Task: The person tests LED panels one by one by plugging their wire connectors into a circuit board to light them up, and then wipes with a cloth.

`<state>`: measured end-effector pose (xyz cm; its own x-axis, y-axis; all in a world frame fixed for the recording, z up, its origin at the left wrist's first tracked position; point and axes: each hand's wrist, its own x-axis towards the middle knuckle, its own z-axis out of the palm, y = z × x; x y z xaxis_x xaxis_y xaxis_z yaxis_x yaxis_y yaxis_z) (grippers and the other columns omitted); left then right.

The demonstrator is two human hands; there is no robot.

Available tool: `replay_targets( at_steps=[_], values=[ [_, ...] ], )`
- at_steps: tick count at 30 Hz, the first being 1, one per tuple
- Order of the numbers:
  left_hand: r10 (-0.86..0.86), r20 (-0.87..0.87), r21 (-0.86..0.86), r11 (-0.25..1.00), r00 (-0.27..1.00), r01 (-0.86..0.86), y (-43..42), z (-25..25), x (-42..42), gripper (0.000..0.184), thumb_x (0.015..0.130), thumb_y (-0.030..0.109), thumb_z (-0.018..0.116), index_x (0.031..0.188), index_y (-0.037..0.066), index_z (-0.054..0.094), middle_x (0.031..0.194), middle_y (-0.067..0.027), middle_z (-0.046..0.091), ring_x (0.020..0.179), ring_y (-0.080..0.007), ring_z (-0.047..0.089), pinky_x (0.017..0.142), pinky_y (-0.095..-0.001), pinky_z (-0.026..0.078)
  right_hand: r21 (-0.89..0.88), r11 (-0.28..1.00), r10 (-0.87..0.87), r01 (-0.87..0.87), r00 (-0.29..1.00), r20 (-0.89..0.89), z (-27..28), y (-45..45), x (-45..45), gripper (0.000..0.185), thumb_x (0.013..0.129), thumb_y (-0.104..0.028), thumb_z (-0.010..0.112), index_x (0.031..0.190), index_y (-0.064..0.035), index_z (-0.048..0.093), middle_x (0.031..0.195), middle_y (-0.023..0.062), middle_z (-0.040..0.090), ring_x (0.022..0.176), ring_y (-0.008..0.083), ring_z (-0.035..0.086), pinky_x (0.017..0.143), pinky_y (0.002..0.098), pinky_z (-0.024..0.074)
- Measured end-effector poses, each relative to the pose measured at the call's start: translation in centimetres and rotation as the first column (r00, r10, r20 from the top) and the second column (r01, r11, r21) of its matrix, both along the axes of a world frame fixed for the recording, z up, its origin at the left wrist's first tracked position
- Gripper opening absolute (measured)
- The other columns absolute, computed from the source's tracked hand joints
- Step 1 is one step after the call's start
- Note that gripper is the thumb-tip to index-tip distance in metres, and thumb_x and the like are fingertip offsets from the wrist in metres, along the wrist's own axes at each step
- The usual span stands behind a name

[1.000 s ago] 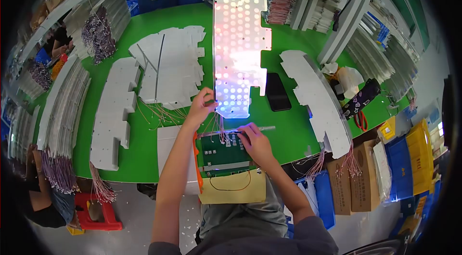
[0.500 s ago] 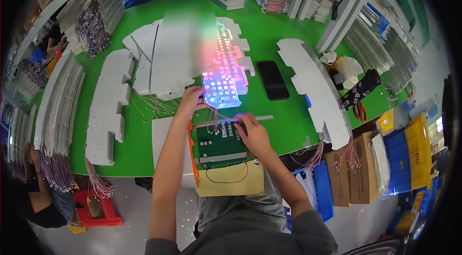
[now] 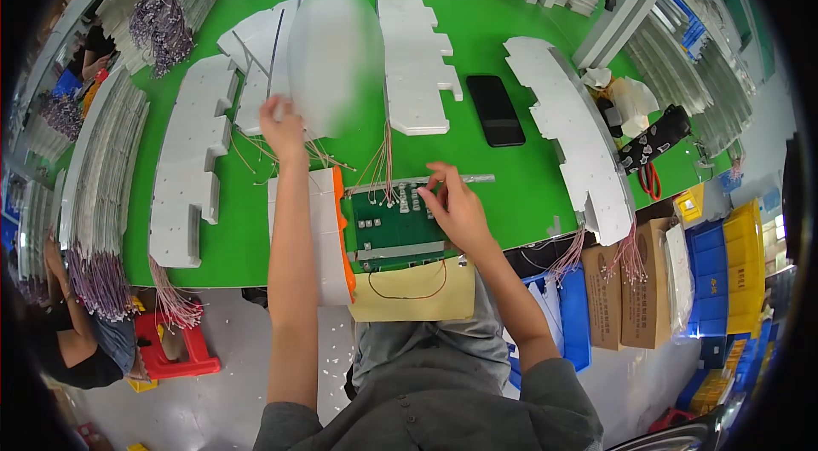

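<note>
The panel point(image 3: 416, 68) is no longer glowing, seemingly disconnected; left hand point(image 3: 284, 129) and right hand point(image 3: 458, 211) are hovering, loosely spread.

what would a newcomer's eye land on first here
Probably the bright green tabletop across the middle, with white notched panels laid out on it. Next, perhaps, the green circuit board at the near edge, with an orange strip along its left side. A black phone lies farther back, to the right.
</note>
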<state>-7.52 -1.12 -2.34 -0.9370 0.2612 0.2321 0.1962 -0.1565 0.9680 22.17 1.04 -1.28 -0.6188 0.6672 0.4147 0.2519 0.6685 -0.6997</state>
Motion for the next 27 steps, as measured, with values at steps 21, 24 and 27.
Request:
replay_targets(
  at_steps=[21, 24, 27],
  values=[
    [-0.520, -0.467, -0.575, 0.793, 0.715, 0.201, 1.2, 0.5, 9.0, 0.014, 0.069, 0.016, 0.068, 0.064, 0.005, 0.060, 0.091, -0.0078, 0.047, 0.088, -0.0266, 0.042, 0.082, -0.0348, 0.038, 0.073, 0.997, -0.029, 0.024, 0.998, 0.056, 0.2, -0.1, -0.1, 0.032, 0.077, -0.001, 0.060, 0.107, -0.0068, 0.050, 0.075, 0.0012, 0.052, 0.052, 0.0115, 0.046, 0.048, 0.0245, 0.0381],
    [-0.507, -0.491, -0.564, 0.805, 0.708, 0.185, 1.4, 0.1, 8.7, 0.013, 0.070, 0.016, 0.067, 0.066, 0.005, 0.060, 0.089, -0.0080, 0.048, 0.085, -0.0255, 0.043, 0.079, -0.0337, 0.039, 0.078, 0.997, -0.031, 0.027, 0.998, 0.052, 0.1, -0.1, -0.1, 0.030, 0.077, -0.001, 0.060, 0.105, -0.0069, 0.051, 0.075, 0.0011, 0.052, 0.052, 0.0114, 0.046, 0.047, 0.0244, 0.0380],
    [-0.491, -0.515, -0.549, 0.818, 0.703, 0.169, 1.6, -0.2, 8.2, 0.013, 0.070, 0.015, 0.067, 0.068, 0.005, 0.060, 0.087, -0.0082, 0.048, 0.081, -0.0243, 0.045, 0.077, -0.0325, 0.040, 0.087, 0.996, -0.033, 0.028, 0.998, 0.052, 0.0, 0.0, -0.1, 0.028, 0.078, 0.000, 0.060, 0.104, -0.0070, 0.052, 0.076, 0.0010, 0.052, 0.052, 0.0114, 0.046, 0.047, 0.0243, 0.0380]
  ],
)
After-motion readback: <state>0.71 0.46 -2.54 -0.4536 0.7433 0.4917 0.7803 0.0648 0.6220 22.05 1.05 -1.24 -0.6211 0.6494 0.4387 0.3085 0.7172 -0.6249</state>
